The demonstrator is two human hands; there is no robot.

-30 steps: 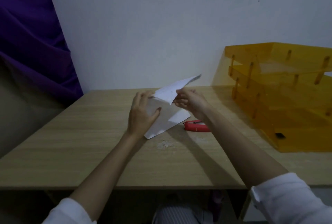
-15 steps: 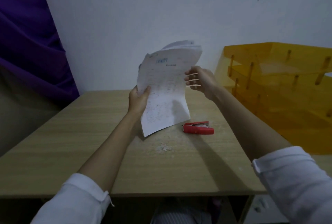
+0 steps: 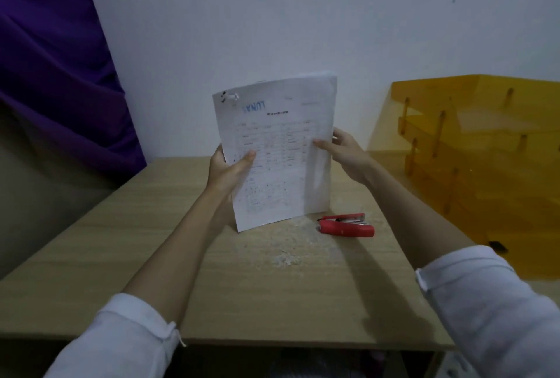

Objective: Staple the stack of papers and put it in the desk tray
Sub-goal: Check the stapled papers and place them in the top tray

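Note:
I hold a white stack of papers (image 3: 278,147) upright above the wooden desk (image 3: 212,271), printed side toward me. My left hand (image 3: 228,170) grips its left edge, thumb on the front. My right hand (image 3: 345,153) grips the right edge with the thumb on the front. The top left corner of the stack shows a small torn, dark-marked spot. A red stapler (image 3: 345,226) lies on the desk just below and right of the stack. The orange tiered desk tray (image 3: 472,141) stands at the right against the wall.
A purple curtain (image 3: 57,53) hangs at the left beside the white wall. Small white crumbs or scuffs (image 3: 285,259) mark the desk in front of the stapler. A small dark object (image 3: 498,246) lies by the tray's near corner.
The stack went from lying folded on the desk to being held upright. My right hand closed onto its right edge, and the stack straightened and squared up.

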